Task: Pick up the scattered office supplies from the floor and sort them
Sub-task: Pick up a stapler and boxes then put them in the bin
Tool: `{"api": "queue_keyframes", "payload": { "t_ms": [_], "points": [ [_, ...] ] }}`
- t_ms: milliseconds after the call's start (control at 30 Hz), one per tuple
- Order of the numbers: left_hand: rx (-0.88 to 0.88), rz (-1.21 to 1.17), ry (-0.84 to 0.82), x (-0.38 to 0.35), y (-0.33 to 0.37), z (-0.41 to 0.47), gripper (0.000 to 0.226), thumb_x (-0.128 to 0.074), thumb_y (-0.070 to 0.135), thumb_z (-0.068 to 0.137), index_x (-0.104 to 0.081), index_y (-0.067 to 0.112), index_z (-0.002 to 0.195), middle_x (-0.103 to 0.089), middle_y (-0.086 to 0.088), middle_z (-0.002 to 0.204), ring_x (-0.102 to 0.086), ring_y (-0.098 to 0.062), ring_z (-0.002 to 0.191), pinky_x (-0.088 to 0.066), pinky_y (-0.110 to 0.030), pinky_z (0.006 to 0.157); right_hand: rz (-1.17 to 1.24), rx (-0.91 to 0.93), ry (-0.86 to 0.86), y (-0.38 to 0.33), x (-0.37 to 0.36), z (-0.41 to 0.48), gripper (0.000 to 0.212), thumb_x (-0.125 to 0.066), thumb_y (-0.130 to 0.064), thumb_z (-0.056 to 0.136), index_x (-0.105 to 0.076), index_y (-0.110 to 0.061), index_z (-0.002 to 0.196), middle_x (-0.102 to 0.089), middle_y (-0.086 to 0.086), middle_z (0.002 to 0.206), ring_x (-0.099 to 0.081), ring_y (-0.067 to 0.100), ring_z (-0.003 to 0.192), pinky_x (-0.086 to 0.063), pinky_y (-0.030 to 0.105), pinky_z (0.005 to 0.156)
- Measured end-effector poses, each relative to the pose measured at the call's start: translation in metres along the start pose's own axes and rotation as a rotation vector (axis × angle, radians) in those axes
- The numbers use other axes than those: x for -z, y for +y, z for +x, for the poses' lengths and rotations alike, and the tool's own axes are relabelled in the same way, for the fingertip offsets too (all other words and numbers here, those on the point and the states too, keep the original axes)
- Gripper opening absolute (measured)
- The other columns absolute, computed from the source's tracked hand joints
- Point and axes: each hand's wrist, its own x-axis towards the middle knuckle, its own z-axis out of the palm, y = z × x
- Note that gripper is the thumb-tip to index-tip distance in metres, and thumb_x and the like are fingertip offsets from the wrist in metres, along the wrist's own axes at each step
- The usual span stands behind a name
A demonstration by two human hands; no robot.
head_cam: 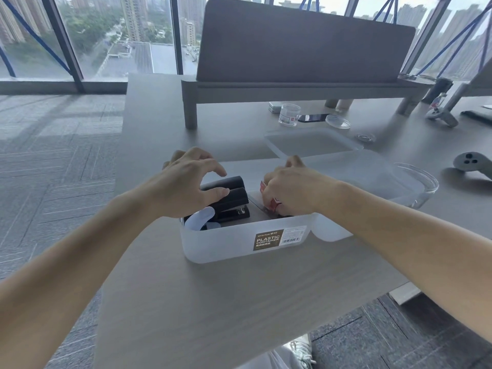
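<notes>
**Both hands inside the frosted storage box**

Head view: a translucent white plastic container (239, 243) with a brown label sits on the grey wood-grain desk (239, 302). The left hand (186, 179) hovers with fingers spread and curled over two black staplers (234, 198) lying in the box, the thumb just touching the nearer one; it grips nothing. Just below its palm lies a pale blue rounded plastic item (198, 218). The right hand (290, 190), knuckles up, is closed around a small red-and-white packet (274, 202) at the box's right end.
</notes>
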Motion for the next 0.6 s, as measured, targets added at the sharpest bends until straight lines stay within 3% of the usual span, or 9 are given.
{"api": "queue_keyframes", "payload": {
  "t_ms": [100, 267, 367, 500, 600],
  "points": [
    [-0.016, 0.030, 0.005, 0.003, 0.004, -0.001, 0.037, -0.059, 0.053, 0.091, -0.060, 0.035, 0.123, -0.044, 0.008, 0.136, -0.032, -0.019, 0.129, -0.028, -0.034, 0.103, 0.028, -0.031, -0.015, -0.001, 0.007, -0.006, 0.020, -0.054, -0.022, 0.087, -0.066, -0.038, 0.087, -0.048, -0.015, 0.083, -0.051, 0.013, 0.088, -0.027, 0.039, 0.087],
    [-0.107, 0.051, 0.051, 0.020, 0.034, -0.011, 0.034, -0.058, 0.052, 0.091, -0.061, 0.035, 0.121, -0.050, 0.007, 0.135, -0.038, -0.019, 0.126, -0.028, -0.036, 0.101, 0.288, -0.158, 0.124, 0.008, 0.041, -0.051, 0.023, -0.059, -0.032, 0.095, -0.067, -0.035, 0.116, -0.061, -0.013, 0.094, -0.056, 0.012, 0.088, -0.031, 0.035, 0.092],
    [-0.215, -0.018, 0.059, 0.027, 0.080, -0.024, 0.031, -0.060, 0.046, 0.093, -0.064, 0.030, 0.120, -0.058, 0.008, 0.124, -0.051, -0.017, 0.113, -0.042, -0.036, 0.095, 0.415, -0.270, 0.276, 0.009, 0.057, -0.102, 0.022, -0.067, -0.035, 0.091, -0.070, -0.030, 0.112, -0.063, -0.010, 0.094, -0.058, 0.014, 0.089, -0.040, 0.033, 0.089],
    [-0.354, -0.173, -0.025, 0.008, 0.162, -0.051, 0.019, -0.062, 0.042, 0.092, -0.068, 0.031, 0.105, -0.063, 0.021, 0.090, -0.065, -0.006, 0.085, -0.052, -0.027, 0.075, 0.493, -0.450, 0.440, -0.006, 0.059, -0.198, 0.016, -0.071, -0.030, 0.089, -0.073, -0.024, 0.103, -0.062, -0.010, 0.083, -0.061, 0.014, 0.079, -0.048, 0.030, 0.074],
    [-0.511, -0.193, -0.153, -0.031, 0.230, -0.077, 0.016, -0.062, 0.042, 0.092, -0.070, 0.031, 0.101, -0.069, 0.014, 0.092, -0.065, -0.005, 0.078, -0.051, -0.021, 0.068, 0.490, -0.630, 0.433, -0.026, 0.037, -0.285, 0.013, -0.071, -0.031, 0.089, -0.074, -0.023, 0.099, -0.061, -0.015, 0.077, -0.062, 0.009, 0.074, -0.043, 0.021, 0.065]
  ]
}}
